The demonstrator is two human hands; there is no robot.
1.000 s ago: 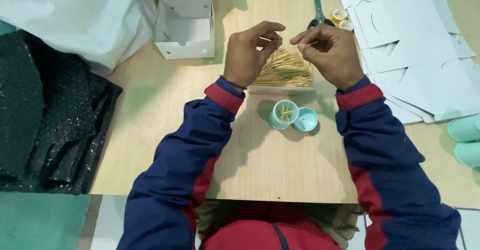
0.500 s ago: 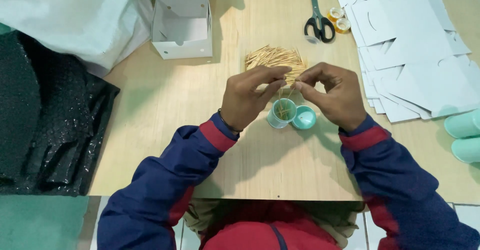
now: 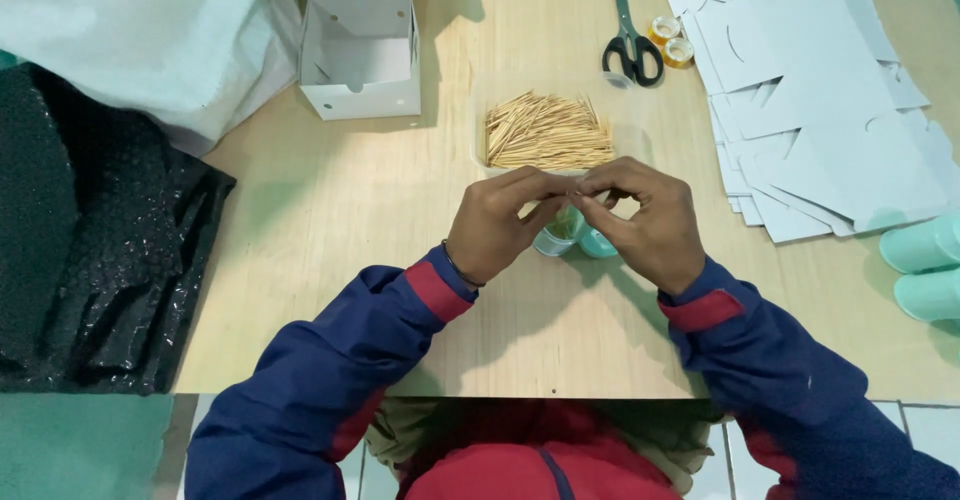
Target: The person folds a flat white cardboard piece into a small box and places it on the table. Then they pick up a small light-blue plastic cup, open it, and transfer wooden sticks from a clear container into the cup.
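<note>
Wooden tabletop (image 3: 330, 220) carries a heap of toothpicks (image 3: 547, 132) at twelve o'clock of the hands. Left hand (image 3: 497, 227) and right hand (image 3: 648, 222) meet fingertip to fingertip, pinched narrow over a small teal container (image 3: 560, 234); whether they grip anything cannot be told.

head view, steeply down, close over table (image 3: 330, 250)

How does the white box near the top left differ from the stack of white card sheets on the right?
The white box is folded up, standing open and empty; the card sheets lie flat, unfolded. The box is a single piece; the sheets are many, stacked and fanned out. Both are white card on the wooden table.
</note>
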